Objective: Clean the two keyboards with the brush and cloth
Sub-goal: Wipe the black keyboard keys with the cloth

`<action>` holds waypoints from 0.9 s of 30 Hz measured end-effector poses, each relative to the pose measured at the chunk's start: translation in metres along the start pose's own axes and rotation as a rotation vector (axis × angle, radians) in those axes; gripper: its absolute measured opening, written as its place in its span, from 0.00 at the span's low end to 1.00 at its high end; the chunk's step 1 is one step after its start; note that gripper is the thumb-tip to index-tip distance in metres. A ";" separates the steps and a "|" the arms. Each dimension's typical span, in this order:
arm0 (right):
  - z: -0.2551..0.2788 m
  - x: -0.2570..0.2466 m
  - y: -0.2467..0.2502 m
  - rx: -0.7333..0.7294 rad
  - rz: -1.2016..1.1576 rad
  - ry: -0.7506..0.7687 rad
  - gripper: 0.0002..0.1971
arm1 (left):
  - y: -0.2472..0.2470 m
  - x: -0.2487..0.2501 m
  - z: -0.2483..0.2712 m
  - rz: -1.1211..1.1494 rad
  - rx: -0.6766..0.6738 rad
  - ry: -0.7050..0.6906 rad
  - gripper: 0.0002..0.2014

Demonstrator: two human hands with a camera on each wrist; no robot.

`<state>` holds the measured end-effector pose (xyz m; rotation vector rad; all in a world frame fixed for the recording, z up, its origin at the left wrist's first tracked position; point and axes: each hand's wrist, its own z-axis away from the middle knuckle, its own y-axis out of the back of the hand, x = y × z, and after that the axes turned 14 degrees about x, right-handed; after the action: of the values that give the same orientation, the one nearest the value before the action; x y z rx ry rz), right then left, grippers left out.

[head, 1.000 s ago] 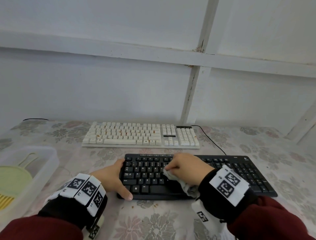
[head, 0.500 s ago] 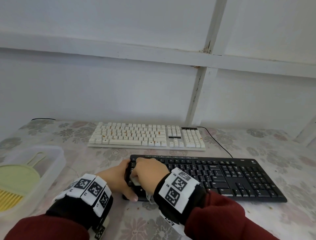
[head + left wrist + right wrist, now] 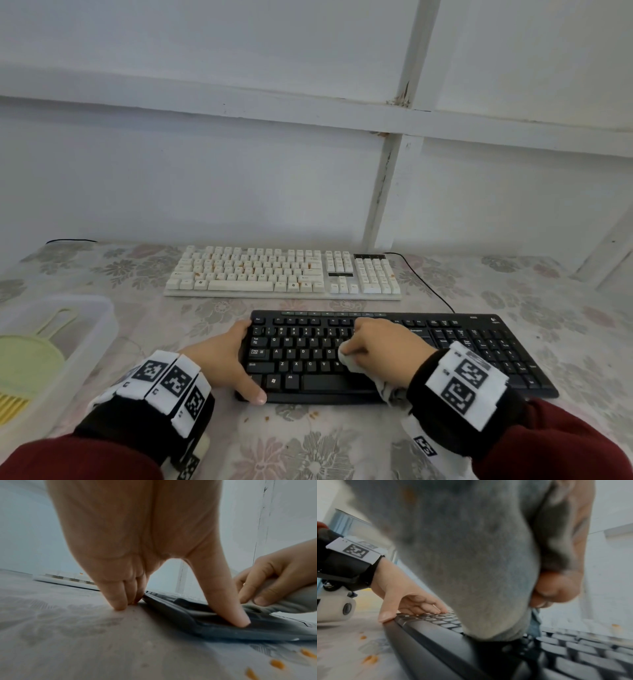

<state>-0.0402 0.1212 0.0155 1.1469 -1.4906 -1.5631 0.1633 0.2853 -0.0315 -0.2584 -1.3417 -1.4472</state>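
Black keyboard [image 3: 394, 356] near the table's [image 3: 342, 442] front edge, white keyboard [image 3: 284, 274] behind it, apart. Left hand [image 3: 222, 356] at the black keyboard's left end, fingers straight, thumb on the front corner. Right hand [image 3: 383, 346] curled around a grey cloth [image 3: 349, 359], pressed on the middle keys. Yellow brush [image 3: 13, 404] in a clear tray [image 3: 99, 339] at left. Orange crumbs [image 3: 267, 417] on the table.

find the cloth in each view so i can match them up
Head: cloth lower centre, bunched under the right hand on the black keyboard.
Left wrist: cloth at the right edge.
Right wrist: cloth fills the centre.
Shared landmark: the left hand's thumb on the keyboard's near edge.
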 end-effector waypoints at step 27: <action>-0.028 -0.050 -0.023 -0.011 -0.076 0.047 0.11 | 0.001 0.000 -0.001 0.045 -0.006 0.011 0.80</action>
<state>0.0068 0.1590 0.0015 1.2391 -1.4209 -1.5823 0.1642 0.2846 -0.0314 -0.2827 -1.3148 -1.4130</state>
